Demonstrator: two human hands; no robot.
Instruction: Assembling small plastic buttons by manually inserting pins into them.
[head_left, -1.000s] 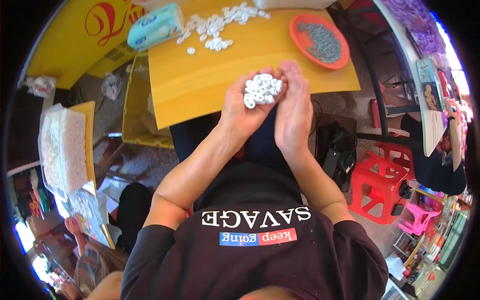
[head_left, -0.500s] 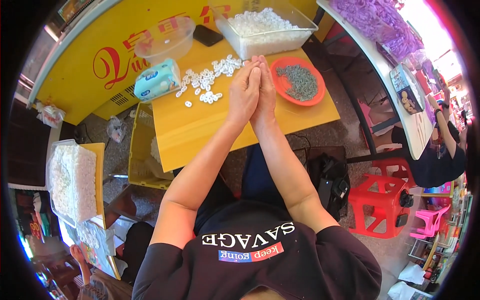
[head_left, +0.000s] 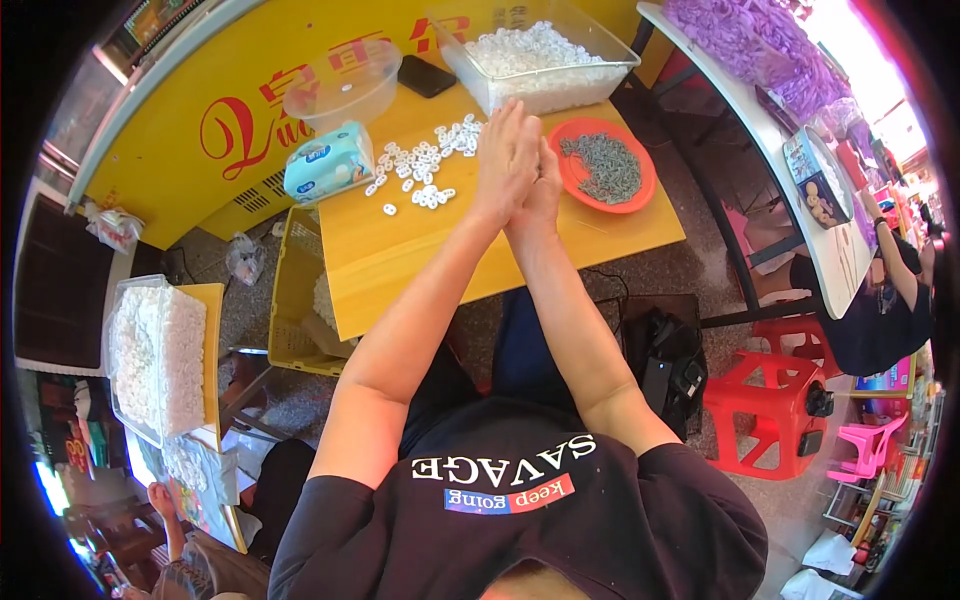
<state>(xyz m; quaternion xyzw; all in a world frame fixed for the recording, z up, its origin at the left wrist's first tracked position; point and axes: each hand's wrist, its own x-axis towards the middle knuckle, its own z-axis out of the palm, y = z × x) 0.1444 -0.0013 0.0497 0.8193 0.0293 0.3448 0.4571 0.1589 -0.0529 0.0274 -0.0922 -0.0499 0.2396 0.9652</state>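
Both hands are raised over the middle of the yellow table [head_left: 400,260], pressed palm to palm with fingers straight and pointing away from the person. The left hand [head_left: 505,155] lies on top and covers most of the right hand [head_left: 543,190], of which only the outer edge shows. Whether anything sits between the palms cannot be told; no gap is visible, and a flat press of this kind would suit trapping small pieces rather than gripping them.

Loose white rings [head_left: 425,165] lie scattered on the table just left of the hands, near but not touching them. A packet of wipes [head_left: 328,162] rests at the left end of that scatter. An orange plate [head_left: 637,200] holding small grey parts [head_left: 608,168] sits just right of the hands, within easy reach of the right one. At the far edge, a clear tub [head_left: 610,72] filled with more white pieces stands beyond the fingertips, and an empty clear bowl [head_left: 345,85] stands far left, with a dark phone [head_left: 427,75] between the 2 containers. Stock and parts flank the hands on both sides, in my judgement to keep reaches short.

A red stool [head_left: 770,405] stands on the floor to the near right.
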